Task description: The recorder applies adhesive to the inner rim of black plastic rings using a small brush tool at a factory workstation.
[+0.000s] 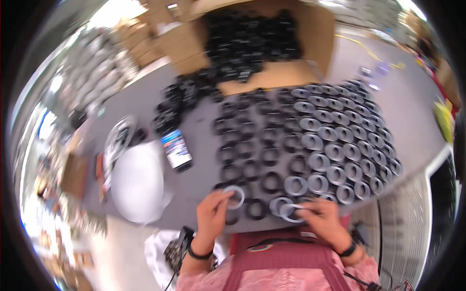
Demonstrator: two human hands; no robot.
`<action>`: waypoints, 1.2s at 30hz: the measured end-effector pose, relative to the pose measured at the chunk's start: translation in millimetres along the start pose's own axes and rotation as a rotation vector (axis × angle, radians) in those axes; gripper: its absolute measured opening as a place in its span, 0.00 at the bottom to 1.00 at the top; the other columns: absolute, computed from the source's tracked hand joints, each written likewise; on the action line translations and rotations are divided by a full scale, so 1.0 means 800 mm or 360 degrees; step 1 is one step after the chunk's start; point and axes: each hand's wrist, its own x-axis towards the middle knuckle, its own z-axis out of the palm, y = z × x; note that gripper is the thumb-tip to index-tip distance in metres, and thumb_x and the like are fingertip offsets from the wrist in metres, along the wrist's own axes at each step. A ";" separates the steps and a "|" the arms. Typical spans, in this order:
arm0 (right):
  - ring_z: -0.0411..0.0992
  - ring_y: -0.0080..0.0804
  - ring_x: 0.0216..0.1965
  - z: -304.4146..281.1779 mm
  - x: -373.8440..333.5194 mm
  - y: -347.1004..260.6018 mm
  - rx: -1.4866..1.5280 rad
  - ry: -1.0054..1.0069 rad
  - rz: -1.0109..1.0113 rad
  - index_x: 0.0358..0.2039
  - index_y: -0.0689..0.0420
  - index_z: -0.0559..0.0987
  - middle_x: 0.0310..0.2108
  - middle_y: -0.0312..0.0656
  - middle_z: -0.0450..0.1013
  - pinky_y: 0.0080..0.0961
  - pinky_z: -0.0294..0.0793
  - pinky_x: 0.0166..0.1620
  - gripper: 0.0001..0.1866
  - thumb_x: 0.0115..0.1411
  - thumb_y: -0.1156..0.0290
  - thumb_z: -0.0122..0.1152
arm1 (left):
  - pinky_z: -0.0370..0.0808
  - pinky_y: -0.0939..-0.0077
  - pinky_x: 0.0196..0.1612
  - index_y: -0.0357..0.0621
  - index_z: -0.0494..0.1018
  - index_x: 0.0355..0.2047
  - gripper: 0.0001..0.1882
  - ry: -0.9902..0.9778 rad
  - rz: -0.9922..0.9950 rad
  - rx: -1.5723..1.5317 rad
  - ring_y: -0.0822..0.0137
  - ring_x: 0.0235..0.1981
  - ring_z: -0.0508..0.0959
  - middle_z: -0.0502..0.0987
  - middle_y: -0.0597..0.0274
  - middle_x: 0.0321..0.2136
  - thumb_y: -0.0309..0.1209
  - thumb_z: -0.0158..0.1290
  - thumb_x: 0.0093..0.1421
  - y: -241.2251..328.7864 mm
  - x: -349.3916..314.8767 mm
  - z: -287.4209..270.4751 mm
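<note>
My left hand is closed, thumb and fingers pinching a thin whitish ring above the front left of the rows. At the front middle, my right hand pinches another pale ring, tilted, close to a second light ring that overlaps it in view. Between my hands lies a plain black ring on the grey table. Several rows of black rings stretch away on the left. To the right, many black rings have pale rings on their tops. Motion blurs the fine detail.
An open cardboard box of black rings stands at the back, with a loose heap of black rings spilling left. A lit phone and a round white bundle lie left. A yellow strap is back right.
</note>
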 end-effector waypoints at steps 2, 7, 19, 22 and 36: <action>0.72 0.19 0.27 -0.007 -0.024 0.004 0.0230 0.0186 0.0350 0.37 0.63 0.84 0.25 0.37 0.78 0.20 0.70 0.31 0.10 0.54 0.75 0.66 | 0.75 0.76 0.36 0.41 0.80 0.43 0.11 0.0256 -0.0158 0.0144 0.68 0.30 0.81 0.82 0.56 0.32 0.22 0.51 0.62 -0.024 0.027 -0.038; 0.71 0.17 0.20 -0.009 -0.027 0.030 0.0527 0.0267 0.0443 0.40 0.64 0.82 0.26 0.37 0.77 0.15 0.68 0.24 0.10 0.58 0.75 0.62 | 0.74 0.82 0.29 0.37 0.73 0.54 0.18 0.0860 -0.0476 -0.0087 0.71 0.28 0.81 0.82 0.56 0.34 0.23 0.49 0.64 -0.136 0.073 -0.161; 0.72 0.20 0.20 -0.021 -0.011 0.043 0.0498 0.0461 0.0574 0.37 0.64 0.79 0.24 0.37 0.76 0.17 0.70 0.24 0.08 0.61 0.74 0.61 | 0.74 0.66 0.43 0.41 0.77 0.43 0.13 0.0409 0.0238 0.0572 0.55 0.36 0.78 0.79 0.55 0.38 0.23 0.57 0.56 -0.071 0.039 -0.042; 0.72 0.19 0.20 -0.026 -0.002 0.045 0.0147 0.0362 0.0529 0.32 0.63 0.77 0.22 0.37 0.75 0.19 0.70 0.23 0.06 0.59 0.73 0.63 | 0.72 0.64 0.45 0.44 0.78 0.40 0.11 0.0058 0.0416 0.0434 0.57 0.37 0.78 0.79 0.58 0.36 0.25 0.59 0.55 -0.028 0.005 0.022; 0.71 0.19 0.22 -0.020 0.005 0.054 -0.0091 0.0312 0.0468 0.31 0.64 0.78 0.21 0.40 0.74 0.21 0.69 0.26 0.07 0.59 0.73 0.63 | 0.68 0.57 0.51 0.47 0.78 0.35 0.08 -0.0516 0.0764 0.0248 0.62 0.37 0.77 0.79 0.64 0.32 0.28 0.60 0.52 0.016 -0.009 0.104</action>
